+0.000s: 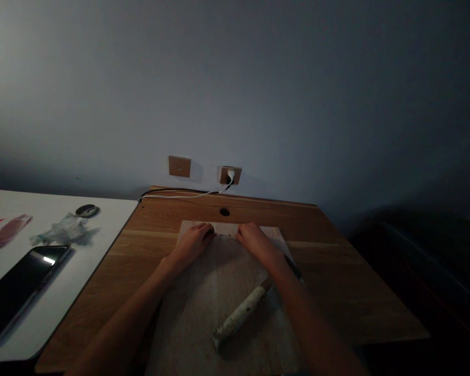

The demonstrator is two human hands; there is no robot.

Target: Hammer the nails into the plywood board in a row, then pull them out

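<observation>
Both of my hands rest near the far edge of a pale wooden board (203, 308). My left hand (198, 237) is closed at the far left, its fingers curled down, with the fingertips hidden. Opposite it, my right hand (253, 237) is closed too, fingers bent toward the left one. Small dark bits (226, 235) lie between the two hands; I cannot make out what they are or what the fingers hold. A knife (243, 312) with a worn, light handle lies slanted across the board, and my right forearm covers part of its blade.
The board lies on a brown wooden desk (348, 282) with a cable hole. On the white table (90, 261) at left are a phone (25, 290), crumpled clear plastic (68, 230), a round dark object (87, 210) and a red-marked packet (8, 232). Cables (180, 196) run to a wall socket (224, 174).
</observation>
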